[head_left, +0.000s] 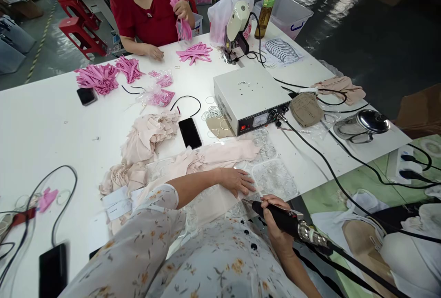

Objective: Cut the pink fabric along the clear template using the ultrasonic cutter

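My right hand (277,220) is wrapped round a black corded hand cutter (287,220). Its narrow metal tip points left, close to the fabric under my other hand. My left hand (237,181) lies flat with fingers stretched out, pressing on a pale beige fabric piece (215,203) at the table's near edge. Just beyond it is a row of overlapping beige fabric pieces (223,153). Clear, scratched cutting sheets (275,178) lie beneath the work. A thick cable joins the cutter to a grey control box (251,91) with a lit red switch.
Beige fabric piles (148,134) and a black phone (189,133) lie on the white table (41,128). A metal mug (361,125) stands right, near trailing cables. Across the table, a person in red (144,22) holds pink strips (184,29) beside a small cutting machine (236,31).
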